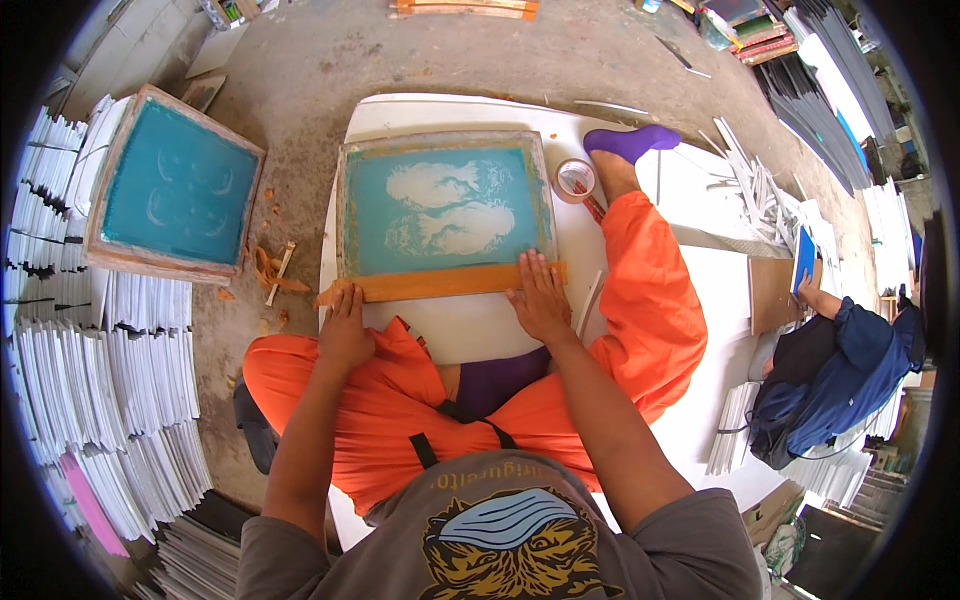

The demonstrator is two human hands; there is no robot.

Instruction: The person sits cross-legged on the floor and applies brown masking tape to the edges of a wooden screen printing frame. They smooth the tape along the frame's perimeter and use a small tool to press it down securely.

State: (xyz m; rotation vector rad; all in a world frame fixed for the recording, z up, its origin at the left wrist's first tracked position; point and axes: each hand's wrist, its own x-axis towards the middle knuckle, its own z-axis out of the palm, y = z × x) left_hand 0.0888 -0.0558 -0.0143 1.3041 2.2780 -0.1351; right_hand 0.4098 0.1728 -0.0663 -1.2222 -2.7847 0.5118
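Note:
A screen-printing frame (548, 200) with blue-green mesh and pale printed shapes lies flat in front of me on a white board (440, 330). Along its near edge runs an orange-brown strip (440, 284), looking like packing tape, its ends passing the frame's corners. My left hand (345, 326) is at the strip's left end, fingers curled over it. At the right end my right hand (541, 298) lies with fingers stretched and apart, touching the strip and the frame edge. A tape roll (575, 180) rests right of the frame, near my foot.
Another blue-green screen (180, 185) leans on tall paper stacks (70, 380) at left. Brown scraps (275, 272) litter the concrete floor beside it. White offcuts (755, 195) are heaped at the right. Further right, a person in dark blue (845, 380) holds a blue panel (803, 258).

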